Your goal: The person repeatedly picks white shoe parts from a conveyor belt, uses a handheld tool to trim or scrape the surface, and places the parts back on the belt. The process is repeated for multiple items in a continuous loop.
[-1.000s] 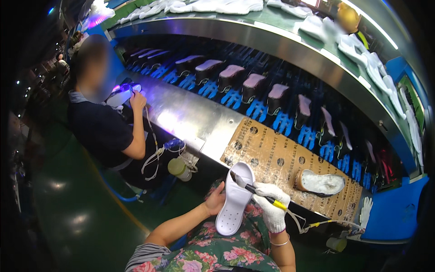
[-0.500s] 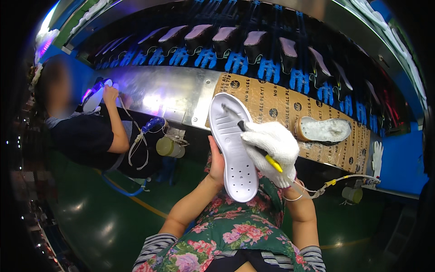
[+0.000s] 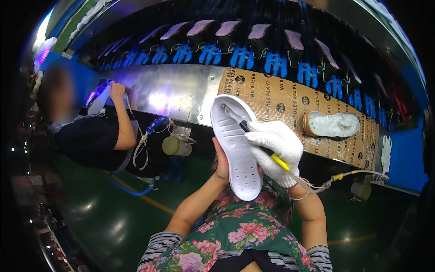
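Observation:
A white shoe sole is held up lengthwise in front of me, its ribbed and dotted inner side facing up and its rounded wider end pointing away. My bare left hand grips its left edge from underneath; most of those fingers are hidden behind the sole. In a white knit glove, my right hand closes round a brush with a dark and yellow handle. The brush's tip rests inside the far end of the sole, near the rim. From the handle's rear a thin hose runs off to the right.
On cardboard over the metal bench lies a whitish-coated shoe-shaped piece. Behind it hangs a row of shoe uppers on lasts with blue clamps. A white glove hangs far right. At left a co-worker handles a shoe.
My view has shifted, so the bench and its contents appear slightly farther right. The brush tip stays near the sole's far end, and both hands keep their grips.

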Tool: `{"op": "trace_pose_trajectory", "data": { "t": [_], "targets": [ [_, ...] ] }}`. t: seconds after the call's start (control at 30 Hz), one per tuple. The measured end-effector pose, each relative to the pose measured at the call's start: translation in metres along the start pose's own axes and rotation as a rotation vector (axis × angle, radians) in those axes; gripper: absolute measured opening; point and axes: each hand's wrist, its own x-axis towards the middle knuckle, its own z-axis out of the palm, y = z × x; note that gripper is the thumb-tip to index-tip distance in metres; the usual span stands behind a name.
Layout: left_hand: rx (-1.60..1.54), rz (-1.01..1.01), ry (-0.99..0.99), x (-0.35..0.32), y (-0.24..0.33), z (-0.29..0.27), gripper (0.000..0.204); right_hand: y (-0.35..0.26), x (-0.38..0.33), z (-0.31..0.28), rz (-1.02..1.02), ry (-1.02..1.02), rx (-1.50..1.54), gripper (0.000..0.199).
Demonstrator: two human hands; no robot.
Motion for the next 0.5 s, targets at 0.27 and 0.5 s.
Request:
{"op": "trace_pose_trajectory", "data": {
  "t": [0.27,0.5],
  "targets": [
    [0.037,0.057,-0.01,0.002,0.004,-0.037,0.107,0.002,-0.017,0.01,-0.095,-0.237,0.186,0.036],
    [0.173,0.03,0.12,0.01,0.027,-0.028,0.11,0.001,-0.024,0.027,-0.281,-0.149,-0.005,0.031]
  ]
}}
